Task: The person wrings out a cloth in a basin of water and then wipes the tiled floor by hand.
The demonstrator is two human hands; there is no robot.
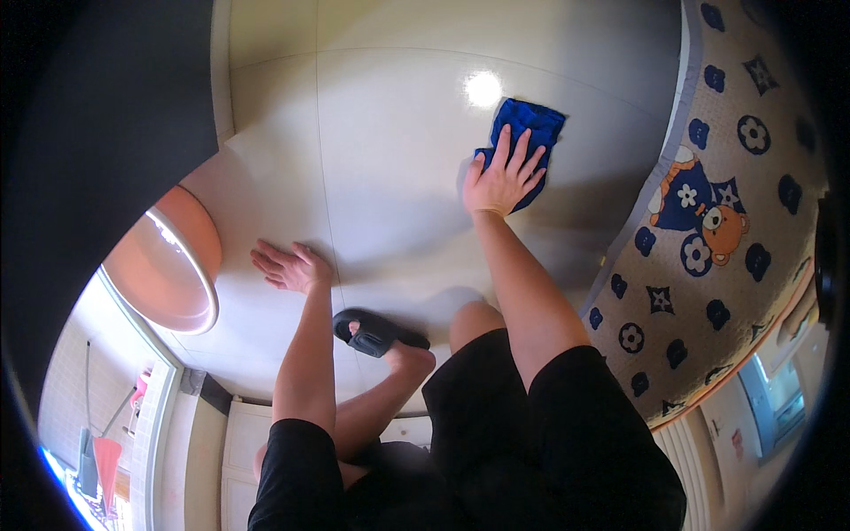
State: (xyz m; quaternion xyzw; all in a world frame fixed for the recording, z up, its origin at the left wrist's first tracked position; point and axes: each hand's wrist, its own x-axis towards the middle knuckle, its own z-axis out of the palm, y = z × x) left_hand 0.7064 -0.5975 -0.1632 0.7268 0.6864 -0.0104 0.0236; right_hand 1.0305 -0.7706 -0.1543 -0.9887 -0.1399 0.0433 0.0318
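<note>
On the pale tiled floor (390,133), toward the far right, lies a folded dark blue cloth (536,119). My right hand (505,177) presses flat on top of it, fingers spread, with part of the cloth hidden beneath the palm. To the left, my left hand (297,265) is at the floor with its fingers stretched out and nothing in it. An orange-pink basin (199,221) with a pale rim is the thing nearest to that hand, apart from it on its left. Just below my left hand is a black slipper (376,334) on my foot.
Along the right runs a patterned cover (691,292) with bears and flowers, its edge hanging near the floor. A dark panel (115,97) fills the upper left. At lower left, a doorway opens on a grey dustpan (88,465). A white cabinet (243,451) stands near my left arm.
</note>
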